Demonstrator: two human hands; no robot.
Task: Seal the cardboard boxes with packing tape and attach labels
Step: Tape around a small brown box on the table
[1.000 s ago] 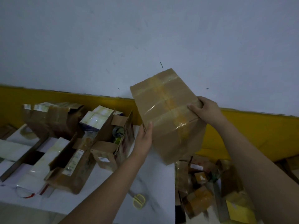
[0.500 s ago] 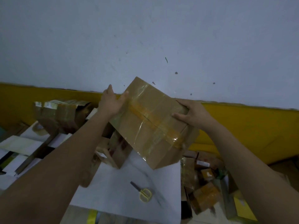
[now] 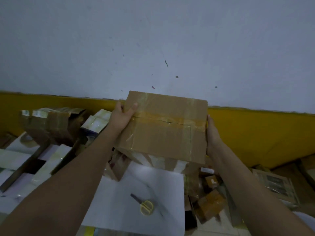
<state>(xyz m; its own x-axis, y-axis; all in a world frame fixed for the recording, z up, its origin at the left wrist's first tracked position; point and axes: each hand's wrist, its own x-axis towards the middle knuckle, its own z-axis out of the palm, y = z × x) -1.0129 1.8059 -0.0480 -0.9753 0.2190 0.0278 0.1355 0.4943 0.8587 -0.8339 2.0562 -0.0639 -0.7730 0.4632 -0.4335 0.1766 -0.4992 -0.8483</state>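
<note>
While we held the taped cardboard box [image 3: 163,128] aloft above the white surface [image 3: 136,198], our left hand [image 3: 121,116] clasped its left end, thumb over the top, and our right hand [image 3: 212,133] pressed its right end, fingers hidden. Its long axis ran left to right between both grips, tape seam uppermost. Yellow-handled scissors [image 3: 144,204] lay below, nearer us; we saw no label on it.
</note>
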